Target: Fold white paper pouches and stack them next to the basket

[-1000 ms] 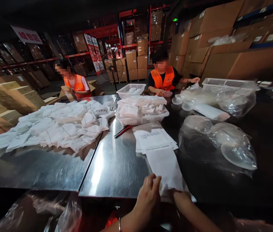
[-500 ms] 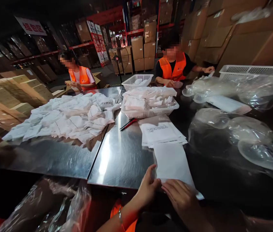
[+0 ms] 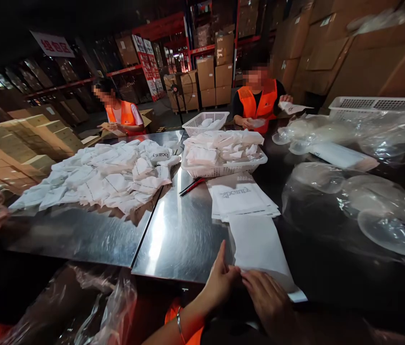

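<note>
Now pinching the near edge of the white pouch (image 3: 260,247) with both left hand (image 3: 220,278) and right hand (image 3: 269,299), fingers closed tighter than before, grip seemingly secured.

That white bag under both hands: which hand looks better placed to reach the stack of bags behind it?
Probably the left hand: its fingers already point up along the white bag toward the stack; the right hand lies lower.
</note>
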A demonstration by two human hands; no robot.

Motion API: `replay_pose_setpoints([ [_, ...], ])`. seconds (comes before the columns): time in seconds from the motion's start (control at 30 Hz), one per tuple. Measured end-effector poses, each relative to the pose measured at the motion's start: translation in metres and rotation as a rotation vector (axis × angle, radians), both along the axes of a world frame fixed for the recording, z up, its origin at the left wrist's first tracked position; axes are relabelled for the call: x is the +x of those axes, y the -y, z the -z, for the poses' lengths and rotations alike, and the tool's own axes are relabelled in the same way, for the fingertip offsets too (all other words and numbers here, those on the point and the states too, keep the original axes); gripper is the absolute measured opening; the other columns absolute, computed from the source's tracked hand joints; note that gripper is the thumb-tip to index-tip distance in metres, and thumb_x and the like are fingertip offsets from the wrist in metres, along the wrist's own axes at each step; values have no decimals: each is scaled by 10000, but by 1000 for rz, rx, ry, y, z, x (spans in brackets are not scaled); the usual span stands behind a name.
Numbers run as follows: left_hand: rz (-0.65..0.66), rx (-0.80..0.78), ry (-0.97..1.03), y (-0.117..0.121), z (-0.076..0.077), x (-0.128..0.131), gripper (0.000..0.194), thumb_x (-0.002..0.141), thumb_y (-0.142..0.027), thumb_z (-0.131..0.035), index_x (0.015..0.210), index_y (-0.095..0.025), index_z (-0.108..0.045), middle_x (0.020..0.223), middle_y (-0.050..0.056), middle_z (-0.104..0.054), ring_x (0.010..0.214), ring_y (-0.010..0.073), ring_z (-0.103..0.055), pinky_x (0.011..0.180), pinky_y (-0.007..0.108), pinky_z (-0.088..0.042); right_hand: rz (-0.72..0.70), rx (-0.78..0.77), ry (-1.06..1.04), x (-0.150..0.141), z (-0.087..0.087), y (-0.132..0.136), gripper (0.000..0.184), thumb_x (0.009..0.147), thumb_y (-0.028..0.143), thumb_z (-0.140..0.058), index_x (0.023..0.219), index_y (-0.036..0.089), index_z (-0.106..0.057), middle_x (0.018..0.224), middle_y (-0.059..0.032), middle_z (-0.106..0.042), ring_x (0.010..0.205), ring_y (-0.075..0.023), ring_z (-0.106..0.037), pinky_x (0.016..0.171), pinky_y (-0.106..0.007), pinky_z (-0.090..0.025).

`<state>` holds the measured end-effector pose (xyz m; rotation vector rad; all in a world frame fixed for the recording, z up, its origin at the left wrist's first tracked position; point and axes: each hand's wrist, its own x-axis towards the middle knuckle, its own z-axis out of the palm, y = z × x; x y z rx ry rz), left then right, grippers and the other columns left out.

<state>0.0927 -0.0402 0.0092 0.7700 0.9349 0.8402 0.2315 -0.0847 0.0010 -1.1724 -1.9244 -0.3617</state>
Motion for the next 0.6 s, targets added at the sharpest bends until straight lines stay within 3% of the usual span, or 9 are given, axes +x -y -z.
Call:
replay_pose_setpoints([
  [0.17, -15, -55, 52, 0, -3, 3, 1405, 525, -514, -851, 1518, -34, 19, 602, -82, -457, 561, 98, -378, 582, 248, -303, -34, -9, 98, 7, 4, 0, 253, 1000, 98, -411, 993, 138, -660, 884, -59, -689, 805, -170, -662, 750, -307, -523],
  [0.33, -24, -101, 63, -1, -1, 5, 1328, 528, -415, -851, 1529, -61, -53, 671, -54, -516, 566, 90, -387, 583, 251, -294, -88, -2, 58, 4, 0, -1, 289, 1009, 112, -375, 930, 145, -651, 847, -52, -683, 759, -157, -650, 702, -294, -513],
  [0.47, -47, -159, 124, -2, -4, 5, 1170, 488, -310, -854, 1495, -141, -282, 865, 12, -618, 640, 107, -485, 643, 252, -365, -75, 9, 18, 3, 3, 0, 198, 993, 117, -449, 971, 140, -645, 876, -54, -685, 791, -157, -649, 726, -289, -505],
  [0.6, 84, -209, 298, -3, -17, 4, 762, 504, -290, -858, 1197, -123, -587, 769, 24, -610, 668, 150, -550, 656, 260, -405, -45, -53, 57, 7, 10, 4, 236, 981, 91, -428, 1017, 155, -652, 880, -53, -660, 757, -157, -620, 708, -295, -481],
])
